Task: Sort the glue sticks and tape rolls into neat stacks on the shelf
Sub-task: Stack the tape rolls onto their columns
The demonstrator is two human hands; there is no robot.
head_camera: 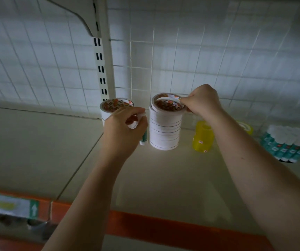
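A tall stack of white tape rolls (164, 131) stands on the cream shelf (163, 171). My right hand (202, 101) pinches the topmost white roll (167, 104), which sits askew on that stack. A second white tape stack (109, 107) stands to the left, half hidden behind my left hand (125, 126). That hand grips a white tape roll (136, 120). A green-and-white glue stick (143, 139) stands just below it; whether the hand holds it too I cannot tell.
Yellow tape rolls (203, 136) stand right of the tall stack, another yellow roll (245, 126) behind my right forearm. Several teal glue sticks (286, 144) are packed at the far right. A wire grid back panel (199, 60), a slotted upright post (103, 69) and an orange shelf edge (163, 227) bound the space.
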